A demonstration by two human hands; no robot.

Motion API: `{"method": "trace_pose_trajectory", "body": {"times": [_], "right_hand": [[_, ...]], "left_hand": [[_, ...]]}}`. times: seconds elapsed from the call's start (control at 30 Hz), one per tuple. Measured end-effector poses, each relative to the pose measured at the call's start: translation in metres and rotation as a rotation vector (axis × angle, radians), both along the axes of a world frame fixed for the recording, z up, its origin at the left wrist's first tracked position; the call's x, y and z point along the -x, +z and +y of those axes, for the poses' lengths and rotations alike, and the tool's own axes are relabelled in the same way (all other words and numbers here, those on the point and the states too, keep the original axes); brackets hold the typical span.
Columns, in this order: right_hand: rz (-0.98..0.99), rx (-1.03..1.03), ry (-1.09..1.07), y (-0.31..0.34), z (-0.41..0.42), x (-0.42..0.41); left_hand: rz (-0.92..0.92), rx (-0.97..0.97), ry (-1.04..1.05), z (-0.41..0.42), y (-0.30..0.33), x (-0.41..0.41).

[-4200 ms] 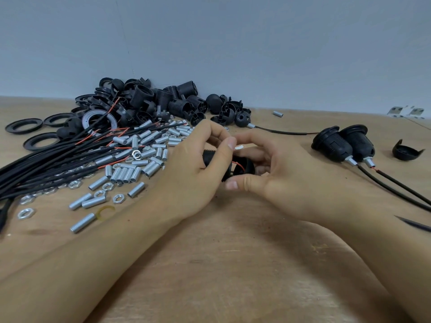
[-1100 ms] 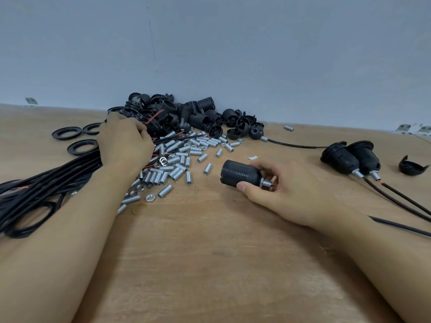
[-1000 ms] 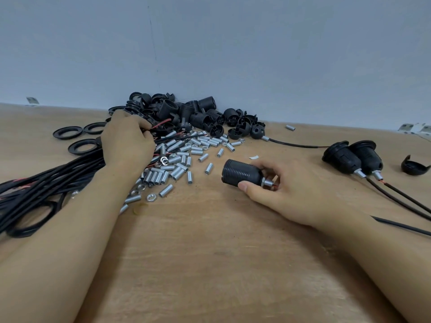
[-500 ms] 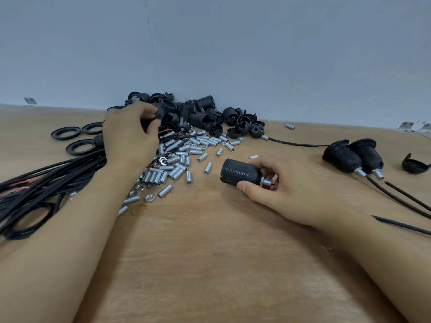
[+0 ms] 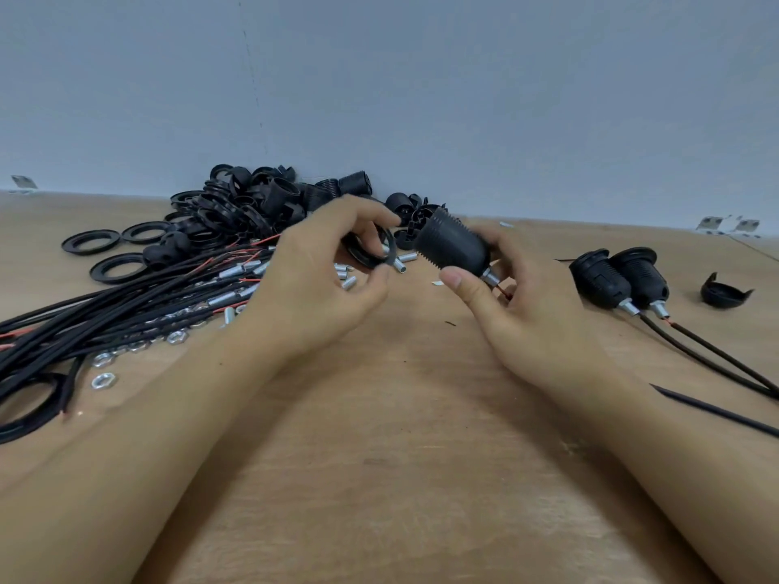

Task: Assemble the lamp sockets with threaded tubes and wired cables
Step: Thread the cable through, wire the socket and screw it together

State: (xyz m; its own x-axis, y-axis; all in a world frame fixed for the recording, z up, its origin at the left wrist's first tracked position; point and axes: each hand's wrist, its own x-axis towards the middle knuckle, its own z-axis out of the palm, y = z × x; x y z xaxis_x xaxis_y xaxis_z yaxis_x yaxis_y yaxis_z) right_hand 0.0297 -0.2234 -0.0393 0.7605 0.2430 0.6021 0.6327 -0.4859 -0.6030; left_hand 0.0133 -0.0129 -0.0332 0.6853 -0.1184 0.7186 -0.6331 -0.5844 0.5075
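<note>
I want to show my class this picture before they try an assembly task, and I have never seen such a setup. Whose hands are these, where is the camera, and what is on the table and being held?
There is no machine here: a person works with bare hands, filmed by a camera worn on the head, looking forward and down. The right hand grips a black lamp socket with a metal tube at its end. The left hand pinches a black ring just beside it. On the wooden table lie black cables, small metal tubes, nuts, a pile of black socket parts and two finished sockets.
</note>
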Motion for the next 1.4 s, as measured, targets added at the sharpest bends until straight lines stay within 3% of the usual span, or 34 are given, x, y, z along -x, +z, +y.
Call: {"method": "trace_pose_trajectory", "body": {"times": [0.13,0.6,0.67,0.77,0.93,1.17,1.27,1.4], "right_hand": [[0.042,0.071,0.052,-0.003,-0.001,-0.002],[0.108,0.283,0.159,0.000,-0.001,-0.001],[0.114,0.276,0.132,0.000,-0.002,-0.003],[0.119,0.236,0.033,-0.003,-0.008,-0.007],[0.141,0.203,-0.102,-0.005,-0.012,-0.014],[0.157,0.194,-0.130,-0.003,-0.012,-0.015],[0.158,0.203,-0.120,-0.002,-0.011,-0.015],[0.097,0.118,-0.046,0.000,-0.010,-0.010]], "left_hand": [[0.056,-0.021,-0.064,-0.009,-0.002,0.003],[0.387,0.365,-0.178,-0.015,-0.010,-0.003],[0.376,0.271,-0.158,-0.011,-0.013,-0.004],[0.205,0.016,-0.062,-0.002,-0.013,-0.005],[0.285,-0.355,-0.036,0.006,-0.018,-0.009],[0.284,-0.433,0.003,0.004,-0.016,-0.010],[0.358,-0.233,0.071,-0.001,-0.015,-0.009],[0.365,0.406,0.032,-0.009,-0.006,-0.011]]}}
